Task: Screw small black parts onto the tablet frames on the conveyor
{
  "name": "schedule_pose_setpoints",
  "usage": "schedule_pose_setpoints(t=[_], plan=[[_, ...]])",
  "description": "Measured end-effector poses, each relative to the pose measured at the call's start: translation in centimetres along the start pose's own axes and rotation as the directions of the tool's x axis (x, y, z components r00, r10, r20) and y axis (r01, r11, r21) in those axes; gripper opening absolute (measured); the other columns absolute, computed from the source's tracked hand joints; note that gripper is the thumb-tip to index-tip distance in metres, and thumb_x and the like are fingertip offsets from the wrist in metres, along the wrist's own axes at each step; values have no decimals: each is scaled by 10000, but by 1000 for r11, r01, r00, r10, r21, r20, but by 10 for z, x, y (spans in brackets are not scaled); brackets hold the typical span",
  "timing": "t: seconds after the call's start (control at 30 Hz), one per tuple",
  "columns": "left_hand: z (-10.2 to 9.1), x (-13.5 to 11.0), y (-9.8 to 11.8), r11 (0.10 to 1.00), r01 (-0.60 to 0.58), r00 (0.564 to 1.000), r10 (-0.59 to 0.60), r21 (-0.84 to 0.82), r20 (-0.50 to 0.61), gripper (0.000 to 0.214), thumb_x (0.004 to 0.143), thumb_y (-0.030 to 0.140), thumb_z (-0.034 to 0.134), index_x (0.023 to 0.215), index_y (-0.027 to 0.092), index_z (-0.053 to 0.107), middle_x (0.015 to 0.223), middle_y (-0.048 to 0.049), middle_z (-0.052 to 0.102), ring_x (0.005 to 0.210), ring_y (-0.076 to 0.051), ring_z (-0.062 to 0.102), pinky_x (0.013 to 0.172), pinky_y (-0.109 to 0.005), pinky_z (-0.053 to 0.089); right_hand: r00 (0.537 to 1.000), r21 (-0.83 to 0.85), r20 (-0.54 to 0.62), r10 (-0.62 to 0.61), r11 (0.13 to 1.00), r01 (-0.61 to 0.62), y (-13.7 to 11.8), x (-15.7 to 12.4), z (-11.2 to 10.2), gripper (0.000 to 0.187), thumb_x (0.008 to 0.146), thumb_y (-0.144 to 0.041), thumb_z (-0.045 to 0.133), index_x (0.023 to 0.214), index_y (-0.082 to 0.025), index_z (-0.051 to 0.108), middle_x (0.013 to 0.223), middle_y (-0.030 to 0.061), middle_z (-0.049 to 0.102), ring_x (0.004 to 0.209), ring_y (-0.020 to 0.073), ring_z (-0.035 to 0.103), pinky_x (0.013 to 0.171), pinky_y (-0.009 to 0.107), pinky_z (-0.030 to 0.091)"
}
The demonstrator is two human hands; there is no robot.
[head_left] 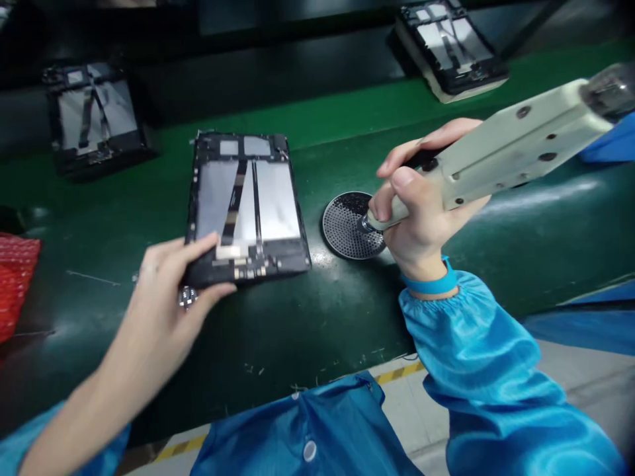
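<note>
My left hand grips the near left corner of an opened tablet, thumb below and fingers on top. The tablet's inside faces up, with silver plates and dark ribbon cables. Small shiny metal parts show by the left palm. In my right hand is a pale electric screwdriver, its body slanting up to the right. The screwdriver's tip points down at a round perforated screw dish on the green bench, just right of the tablet. Whether the tip touches the dish I cannot tell.
Another opened tablet lies at the far left. One more rests on a pale block at the back right. Red bubble wrap lies at the left edge of the green bench. Blue material shows at the right.
</note>
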State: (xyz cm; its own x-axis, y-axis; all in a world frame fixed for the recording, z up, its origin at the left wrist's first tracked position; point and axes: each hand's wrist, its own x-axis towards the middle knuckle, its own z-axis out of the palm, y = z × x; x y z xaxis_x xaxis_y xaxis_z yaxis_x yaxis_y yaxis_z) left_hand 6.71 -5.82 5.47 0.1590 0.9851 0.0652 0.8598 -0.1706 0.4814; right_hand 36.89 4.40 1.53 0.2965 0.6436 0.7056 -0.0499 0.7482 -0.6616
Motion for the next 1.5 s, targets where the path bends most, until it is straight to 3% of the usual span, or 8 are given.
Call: schedule_pose_setpoints(t=[0.13,0.27,0.4,0.53,0.8,0.97,1.13,1.5], plan=[[29,-68,11,995,81,996,-82,58,23,487,1006,465,620,1445,256,624,1351,-157,560,1110,-339,693,787,-454,680,1000,20,-7,25,999,-25,3,-2,0,272,899,-417,827,1019,-262,639,849,-25,650,398,51,390,290,212,229],[26,-85,15,983,99,969,-130,154,209,489,1027,526,587,1496,389,588,1454,-92,547,701,-162,671,464,-291,558,1000,9,16,4,1000,-4,7,-4,-2,343,902,-475,843,1054,-267,617,872,-12,641,380,41,353,298,219,216],[-10,-56,-17,971,86,973,-130,222,190,629,1001,730,469,1510,369,554,1428,-59,626,1039,-307,741,773,-447,655,999,27,28,-35,999,34,10,-3,-2,297,894,-397,836,1067,-262,636,842,-9,656,365,52,338,287,216,187],[-35,-18,-62,963,139,977,-171,230,129,828,861,860,443,1363,235,648,1394,-180,628,1319,-475,606,1090,-648,478,998,17,37,-46,999,46,7,-2,2,254,880,-337,821,1037,-240,647,811,-6,665,360,53,344,278,204,194],[-40,21,-81,930,287,895,-346,230,283,760,470,832,739,964,258,673,1005,-125,699,1050,-401,636,857,-497,476,993,19,79,-93,996,92,11,1,1,333,885,-418,866,1027,-212,646,770,-35,623,345,10,348,264,149,218],[-45,20,-102,956,209,951,-248,208,182,966,362,999,633,1001,275,633,1043,-149,623,1038,-386,614,850,-491,457,995,7,74,-60,998,59,9,0,2,387,867,-460,884,1012,-218,619,722,-47,569,351,18,348,265,157,213],[-46,17,-120,918,289,913,-349,270,209,971,251,971,687,892,250,577,925,-123,548,1052,-410,612,815,-483,452,995,31,82,-56,998,54,8,0,5,394,859,-465,883,990,-207,615,693,-71,545,346,-3,345,283,113,232],[-57,9,-136,845,526,835,-491,-96,249,881,440,809,866,1098,266,651,799,-33,731,795,-268,717,773,-500,549,989,23,134,-67,998,64,10,0,1,360,890,-471,856,1038,-219,646,745,-47,612,374,3,403,332,110,272]])
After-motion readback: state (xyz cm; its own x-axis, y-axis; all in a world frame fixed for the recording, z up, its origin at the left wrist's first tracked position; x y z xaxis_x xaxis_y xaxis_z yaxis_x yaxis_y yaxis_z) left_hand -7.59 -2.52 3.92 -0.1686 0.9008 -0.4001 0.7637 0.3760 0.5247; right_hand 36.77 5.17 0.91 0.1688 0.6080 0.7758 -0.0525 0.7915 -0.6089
